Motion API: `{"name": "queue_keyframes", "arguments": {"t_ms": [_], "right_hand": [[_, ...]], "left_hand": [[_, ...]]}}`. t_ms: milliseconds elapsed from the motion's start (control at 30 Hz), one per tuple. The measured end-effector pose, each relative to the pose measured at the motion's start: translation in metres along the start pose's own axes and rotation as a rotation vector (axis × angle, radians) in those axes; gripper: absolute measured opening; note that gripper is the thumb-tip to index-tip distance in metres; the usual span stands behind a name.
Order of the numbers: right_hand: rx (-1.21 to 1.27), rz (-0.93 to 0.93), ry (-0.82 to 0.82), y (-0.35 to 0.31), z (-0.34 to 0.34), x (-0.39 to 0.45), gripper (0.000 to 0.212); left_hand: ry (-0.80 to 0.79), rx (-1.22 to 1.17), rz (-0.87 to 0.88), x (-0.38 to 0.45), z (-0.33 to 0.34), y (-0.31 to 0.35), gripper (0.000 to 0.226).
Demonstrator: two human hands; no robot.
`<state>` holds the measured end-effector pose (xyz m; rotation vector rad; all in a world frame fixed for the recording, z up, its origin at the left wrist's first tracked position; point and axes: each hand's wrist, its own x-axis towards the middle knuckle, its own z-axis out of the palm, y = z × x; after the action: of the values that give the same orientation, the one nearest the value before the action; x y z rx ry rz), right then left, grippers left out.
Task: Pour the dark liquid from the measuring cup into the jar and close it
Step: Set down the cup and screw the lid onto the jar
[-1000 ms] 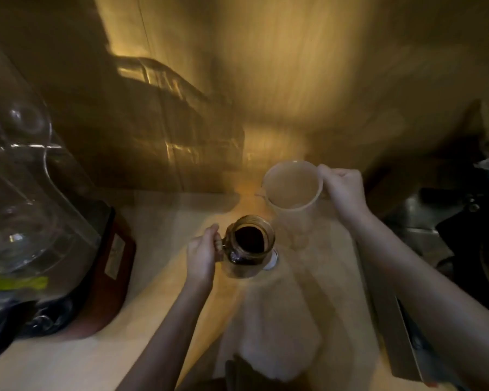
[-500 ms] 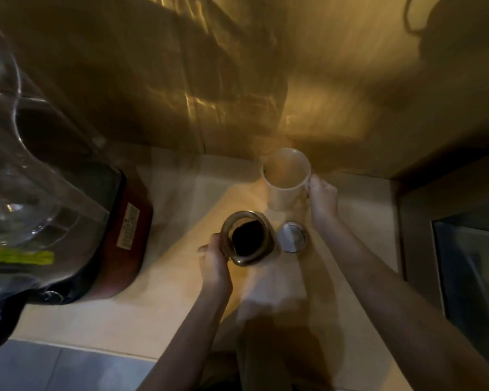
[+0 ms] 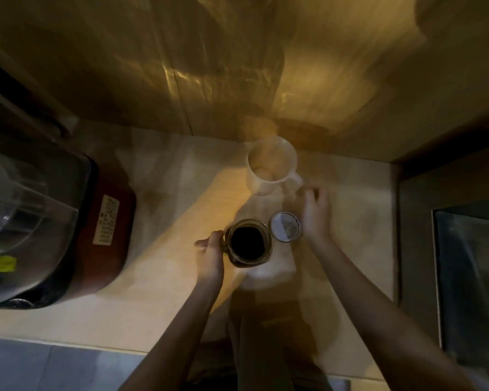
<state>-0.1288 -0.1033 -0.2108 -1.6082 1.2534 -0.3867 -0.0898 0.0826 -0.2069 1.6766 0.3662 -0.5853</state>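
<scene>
A glass jar (image 3: 249,243) with a handle stands on the pale counter, lidless and full of dark liquid. My left hand (image 3: 211,256) grips its handle from the left. The round metal lid (image 3: 285,227) lies flat on the counter right beside the jar. A white measuring cup (image 3: 268,165) stands upright near the back wall, and it looks empty. My right hand (image 3: 316,213) hovers between the cup's handle and the lid, fingers apart, holding nothing.
A big blender with a red base (image 3: 108,235) and clear jug (image 3: 20,221) fills the left of the counter (image 3: 158,292). A steel sink (image 3: 469,277) sits at the right. The wall (image 3: 237,66) rises close behind the cup.
The measuring cup has been set down by the wall and my right hand has let go of it and drawn back toward the lid. My left hand stays on the jar.
</scene>
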Motion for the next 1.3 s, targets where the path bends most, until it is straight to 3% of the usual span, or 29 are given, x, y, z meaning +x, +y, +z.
{"name": "queue_keyframes", "arguments": {"t_ms": [133, 333, 467, 633, 833, 1000, 1133, 1300], "right_hand": [[-0.331, -0.117, -0.221, 0.043, -0.011, -0.021, 0.047], [-0.545, -0.287, -0.283, 0.058, -0.012, -0.027, 0.089], [-0.585, -0.324, -0.257, 0.06, -0.009, -0.029, 0.09], [-0.412, -0.234, -0.275, 0.05, -0.019, -0.04, 0.094], [-0.435, -0.373, -0.347, 0.019, -0.047, -0.055, 0.097], [-0.64, -0.529, -0.48, -0.006, -0.069, -0.07, 0.105], [-0.767, -0.638, -0.547, -0.026, -0.074, -0.082, 0.105], [-0.663, -0.671, -0.614, -0.051, -0.07, -0.096, 0.104]], "left_hand": [[-0.034, 0.011, -0.043, -0.002, 0.002, -0.003, 0.037], [-0.054, 0.047, -0.025, -0.003, 0.001, -0.001, 0.033], [-0.031, 0.082, -0.019, -0.008, 0.005, 0.005, 0.04], [-0.059, 0.23, 0.074, 0.0, -0.003, -0.006, 0.045], [-0.076, 0.48, 0.369, 0.003, -0.022, 0.0, 0.035], [-0.513, 0.76, 0.644, -0.001, -0.044, 0.017, 0.081], [-0.572, 0.964, 0.635, -0.007, -0.038, 0.015, 0.106], [-0.514, 0.942, 0.593, -0.007, -0.033, 0.015, 0.09]]}}
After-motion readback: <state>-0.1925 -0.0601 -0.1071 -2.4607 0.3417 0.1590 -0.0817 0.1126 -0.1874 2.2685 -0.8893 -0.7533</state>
